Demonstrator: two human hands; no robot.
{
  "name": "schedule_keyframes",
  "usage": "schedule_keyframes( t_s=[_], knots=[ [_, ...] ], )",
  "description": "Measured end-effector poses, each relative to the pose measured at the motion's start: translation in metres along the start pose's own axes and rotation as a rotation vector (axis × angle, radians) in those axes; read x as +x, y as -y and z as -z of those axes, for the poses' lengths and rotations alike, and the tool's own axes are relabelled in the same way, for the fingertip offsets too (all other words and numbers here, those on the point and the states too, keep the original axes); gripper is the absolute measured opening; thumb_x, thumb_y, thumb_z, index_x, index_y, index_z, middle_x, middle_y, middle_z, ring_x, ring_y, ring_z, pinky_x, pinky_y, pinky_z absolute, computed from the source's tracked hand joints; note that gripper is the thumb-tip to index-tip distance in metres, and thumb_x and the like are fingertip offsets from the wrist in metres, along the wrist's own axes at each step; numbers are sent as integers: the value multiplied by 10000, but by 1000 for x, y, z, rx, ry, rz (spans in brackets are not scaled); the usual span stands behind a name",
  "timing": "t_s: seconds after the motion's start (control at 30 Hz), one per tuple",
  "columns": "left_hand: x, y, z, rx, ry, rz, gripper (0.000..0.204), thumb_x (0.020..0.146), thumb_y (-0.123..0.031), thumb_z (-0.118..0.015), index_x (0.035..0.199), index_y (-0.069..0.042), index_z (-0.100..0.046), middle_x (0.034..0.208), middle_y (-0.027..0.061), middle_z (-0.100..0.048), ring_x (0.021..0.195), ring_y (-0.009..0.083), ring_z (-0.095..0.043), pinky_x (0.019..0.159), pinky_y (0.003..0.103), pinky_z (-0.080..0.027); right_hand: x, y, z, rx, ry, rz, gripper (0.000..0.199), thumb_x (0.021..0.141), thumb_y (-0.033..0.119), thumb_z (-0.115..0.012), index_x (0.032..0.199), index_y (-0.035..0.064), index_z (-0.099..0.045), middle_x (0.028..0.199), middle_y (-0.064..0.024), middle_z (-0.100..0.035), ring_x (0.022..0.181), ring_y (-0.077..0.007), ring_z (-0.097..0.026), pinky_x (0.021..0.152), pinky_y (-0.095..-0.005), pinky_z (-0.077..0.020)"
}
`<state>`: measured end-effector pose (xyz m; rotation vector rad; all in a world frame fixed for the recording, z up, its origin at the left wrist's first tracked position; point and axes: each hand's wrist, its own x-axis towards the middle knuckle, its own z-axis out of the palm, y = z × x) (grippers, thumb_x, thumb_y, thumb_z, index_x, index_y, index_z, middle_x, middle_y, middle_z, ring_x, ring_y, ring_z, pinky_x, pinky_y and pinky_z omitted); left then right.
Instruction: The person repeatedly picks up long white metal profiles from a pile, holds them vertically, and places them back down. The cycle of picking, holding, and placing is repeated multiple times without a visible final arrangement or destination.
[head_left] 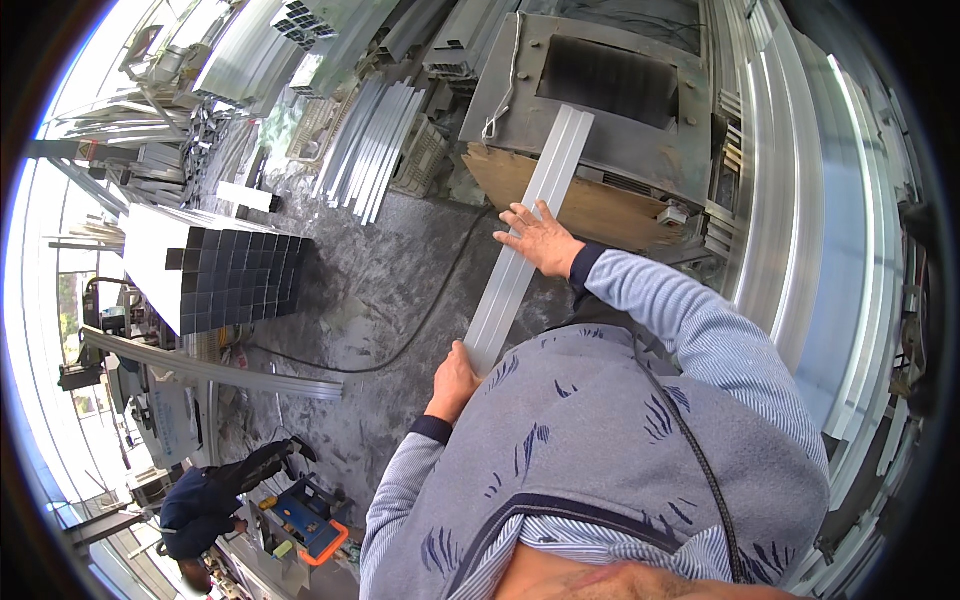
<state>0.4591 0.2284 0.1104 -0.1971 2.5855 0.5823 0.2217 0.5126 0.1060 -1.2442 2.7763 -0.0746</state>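
A long silvery metal profile (528, 215) with grooves along its length slants away from my body. Its far end lies over the grey metal top of a box-shaped machine (625, 150), just at the edge of a dark rectangular opening. At the profile's near end, close to my waist, my left hand (457, 385) grips its left edge; some of those fingers are hidden beneath. Farther along, my right hand (542, 242) lies across the profile from the right side, fingers spread and stretched over its upper face.
A wooden board (560, 200) fronts the machine. Left of it lie thin metal strips (372, 145) and a stack of dark-ended square tubes (245, 275). A black cable (440, 300) crosses the dusty floor. At lower left a person (205, 510) bends near a blue-and-orange toolbox (305, 525). Long profiles (785, 200) line the right.
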Motion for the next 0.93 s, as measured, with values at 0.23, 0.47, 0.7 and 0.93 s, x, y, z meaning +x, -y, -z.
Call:
schedule_keyframes(
  t_s=[0.23, 0.47, 0.7, 0.93],
  knots=[
    [-33, 46, 128, 426, -167, 22, 662, 732, -229, -921, 1278, -87, -575, 1196, 182, -675, 1204, 396, -663, 1085, 504, -509, 37, 11, 41, 132, -13, 396, 595, 784, 186, -883, 1303, 34, -635, 1193, -90, -671, 1197, -301, -660, 969, -460, -524],
    [19, -4, 168, 22, -974, 66, 740, 860, -338, -943, 1441, -21, -613, 1434, 196, -630, 1378, 380, -558, 1183, 521, -436, 81, 3, 66, 616, -590, -186, 533, 754, 209, -813, 1199, -2, -609, 1101, -204, -639, 1026, -404, -654, 917, -511, -566],
    [106, -137, 26, -472, -33, 26, 842, 853, -378, -962, 1512, -50, -554, 1304, 255, -784, 1192, 461, -767, 1012, 515, -608, 89, -82, 59, 1112, -682, -911, 567, 802, 407, -962, 1086, -59, -807, 1079, -248, -839, 1030, -401, -819, 959, -459, -630],
    [173, -174, 4, -437, -2, 21, 499, 851, -332, -940, 1180, -8, -750, 1119, 258, -825, 1100, 430, -800, 953, 505, -615, 87, -168, 32, 810, -383, -1240, 926, 871, 484, -891, 1520, -60, -516, 1528, -291, -619, 1389, -476, -632, 1141, -459, -551]
  ],
)
